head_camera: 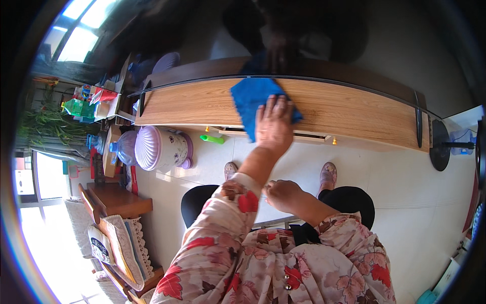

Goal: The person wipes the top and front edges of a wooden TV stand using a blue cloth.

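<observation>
My left hand [274, 123] presses down on a blue cloth [248, 99], its fingers pointing towards the back. The cloth lies on the wood-grain top of a long low cabinet [190, 100], and one corner hangs over the front edge. Behind it, the bottom edge of a large dark glossy television screen [303, 41] stands close to the cloth and mirrors it. Below the cloth, a drawer [311, 137] shows a narrow gap along its top. Over my lap, my right hand [284, 194] is curled, with nothing seen in it.
A lilac-lidded bin [161, 148] and a large water bottle [126, 147] stand left of the cabinet. A green bottle [212, 139] lies on the tiled floor [212, 171]. Black television feet [418, 127] rest on the cabinet. A round black stand base [439, 146] is at right.
</observation>
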Demonstrator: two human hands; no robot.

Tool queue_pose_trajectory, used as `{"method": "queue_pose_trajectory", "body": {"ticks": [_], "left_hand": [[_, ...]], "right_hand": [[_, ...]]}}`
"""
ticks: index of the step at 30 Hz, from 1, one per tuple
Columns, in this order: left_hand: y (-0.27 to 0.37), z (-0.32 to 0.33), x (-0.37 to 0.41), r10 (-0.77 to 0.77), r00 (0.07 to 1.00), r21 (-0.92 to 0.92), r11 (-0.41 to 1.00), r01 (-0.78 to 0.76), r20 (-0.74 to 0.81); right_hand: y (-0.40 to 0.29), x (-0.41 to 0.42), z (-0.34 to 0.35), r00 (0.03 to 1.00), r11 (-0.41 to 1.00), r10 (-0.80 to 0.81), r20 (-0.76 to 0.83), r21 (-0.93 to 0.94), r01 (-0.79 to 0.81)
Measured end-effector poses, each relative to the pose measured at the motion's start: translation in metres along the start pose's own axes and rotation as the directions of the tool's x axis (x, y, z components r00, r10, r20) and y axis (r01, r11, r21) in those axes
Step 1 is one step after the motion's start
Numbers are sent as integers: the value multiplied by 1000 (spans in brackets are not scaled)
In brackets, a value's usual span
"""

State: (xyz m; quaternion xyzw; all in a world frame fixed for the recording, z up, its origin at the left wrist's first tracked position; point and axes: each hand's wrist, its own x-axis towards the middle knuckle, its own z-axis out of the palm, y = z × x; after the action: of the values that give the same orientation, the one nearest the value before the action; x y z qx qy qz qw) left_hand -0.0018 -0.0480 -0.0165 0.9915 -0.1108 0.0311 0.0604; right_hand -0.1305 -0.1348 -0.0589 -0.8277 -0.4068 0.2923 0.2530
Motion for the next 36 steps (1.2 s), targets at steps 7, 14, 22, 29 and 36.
{"method": "queue_pose_trajectory", "body": {"ticks": [7,14,22,29,36], "left_hand": [[-47,-14,-2,-71,997,94,993,67,41],[-79,-10,-5,-153,988,165,974,153,-13],[16,-2,7,86,996,28,996,-86,23],[-133,-21,-23,-292,956,173,942,289,-11],[-71,-8,-28,-63,998,115,991,66,-27]], "right_hand": [[-5,-2,-21,997,998,55,-54,-10,-56],[4,2,1,998,998,54,-9,-36,-54],[-13,7,-15,995,995,80,-57,63,-76],[-8,3,-12,999,998,46,-5,-42,-46],[-5,4,-9,995,998,70,77,2,-70]]}}
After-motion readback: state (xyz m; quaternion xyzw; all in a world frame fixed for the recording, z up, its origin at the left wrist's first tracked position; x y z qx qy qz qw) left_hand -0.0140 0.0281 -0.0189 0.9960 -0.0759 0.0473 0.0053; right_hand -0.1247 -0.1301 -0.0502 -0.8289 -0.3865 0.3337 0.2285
